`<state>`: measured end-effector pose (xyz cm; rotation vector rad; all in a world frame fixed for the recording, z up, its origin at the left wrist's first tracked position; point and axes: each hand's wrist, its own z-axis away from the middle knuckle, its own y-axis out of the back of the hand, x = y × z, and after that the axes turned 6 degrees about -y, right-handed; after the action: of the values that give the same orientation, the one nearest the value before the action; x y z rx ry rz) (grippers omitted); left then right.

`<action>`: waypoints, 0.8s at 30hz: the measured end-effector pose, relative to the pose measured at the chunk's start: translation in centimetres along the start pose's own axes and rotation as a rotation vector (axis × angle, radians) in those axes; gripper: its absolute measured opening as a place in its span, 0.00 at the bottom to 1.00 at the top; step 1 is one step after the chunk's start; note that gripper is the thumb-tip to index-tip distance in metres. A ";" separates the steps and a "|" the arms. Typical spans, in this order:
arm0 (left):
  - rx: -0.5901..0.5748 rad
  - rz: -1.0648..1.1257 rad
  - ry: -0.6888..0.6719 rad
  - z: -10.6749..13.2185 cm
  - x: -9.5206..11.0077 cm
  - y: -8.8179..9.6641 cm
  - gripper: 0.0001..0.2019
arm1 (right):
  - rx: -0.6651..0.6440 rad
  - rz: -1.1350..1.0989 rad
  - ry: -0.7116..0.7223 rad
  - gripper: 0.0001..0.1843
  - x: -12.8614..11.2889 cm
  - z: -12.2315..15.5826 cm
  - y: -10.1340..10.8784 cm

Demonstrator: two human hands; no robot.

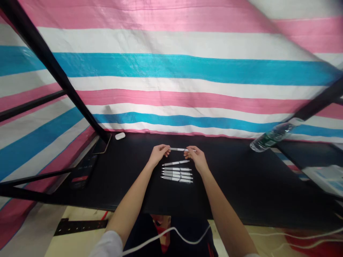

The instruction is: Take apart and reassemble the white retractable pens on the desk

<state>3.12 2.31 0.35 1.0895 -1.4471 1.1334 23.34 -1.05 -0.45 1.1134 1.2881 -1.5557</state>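
Note:
Both my hands hold one white pen (178, 149) level above the black table (235, 178). My left hand (159, 153) pinches its left end and my right hand (196, 157) pinches its right end. Just below them, between my wrists, several more white pens (177, 172) lie in a neat row on the table, each pointing left to right, the top one slightly tilted.
A white earbud case (120, 136) and a phone (101, 146) lie at the table's far left by a black frame post (53, 67). A plastic water bottle (272, 137) lies at the far right. A striped pink, white and blue tarp (187, 71) hangs behind.

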 end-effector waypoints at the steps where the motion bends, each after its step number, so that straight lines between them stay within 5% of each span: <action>1: 0.001 -0.007 -0.005 0.0 0.0 0.0 0.17 | -0.002 0.003 0.001 0.19 0.0 0.0 0.0; 16: -0.001 0.032 -0.053 0.1 0.5 0.0 0.17 | -0.018 -0.127 -0.023 0.17 0.0 -0.1 0.2; 24: 0.129 0.075 -0.035 -0.3 0.3 0.5 0.18 | 0.044 -0.428 -0.082 0.13 -0.4 -0.9 1.2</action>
<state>2.67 2.63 0.61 1.1573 -1.4694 1.2806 24.71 -0.35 -0.47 0.8228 1.5096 -1.9267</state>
